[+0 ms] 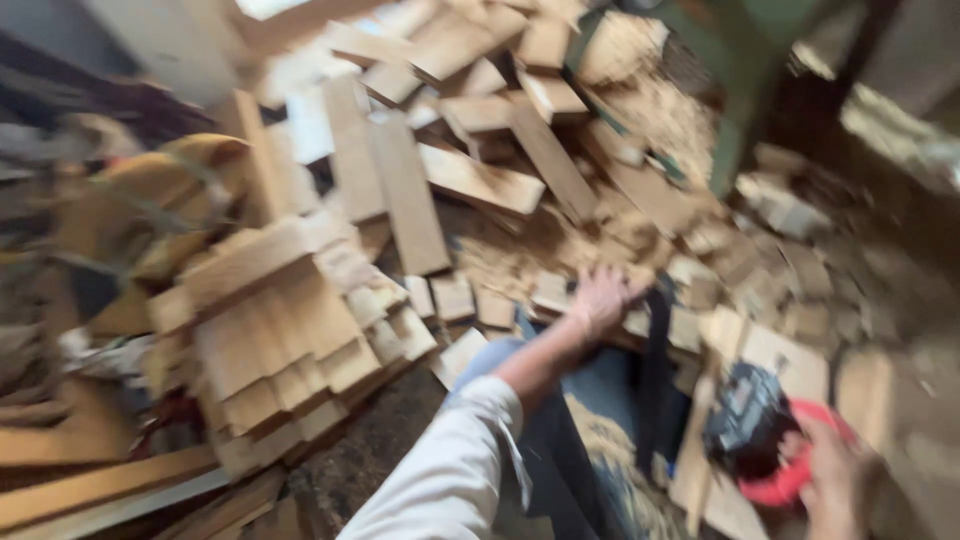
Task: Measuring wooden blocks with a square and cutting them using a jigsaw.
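Note:
My left hand (600, 298), in a white sleeve, reaches forward and rests on small wooden blocks (556, 292) at the edge of a heap of offcuts. The image is blurred, so I cannot tell if its fingers grip a block. My right hand (835, 478) at the lower right holds a red and black power tool (760, 435) over a flat board (790, 365). My knee in blue trousers (600, 400) shows between the two hands, dusted with sawdust.
A big heap of planks and offcuts (470, 150) fills the middle and back. A stack of short boards (280, 350) stands at the left. Sawdust (650, 90) lies at the back right by a green frame (740, 90). Long planks (90, 485) lie lower left.

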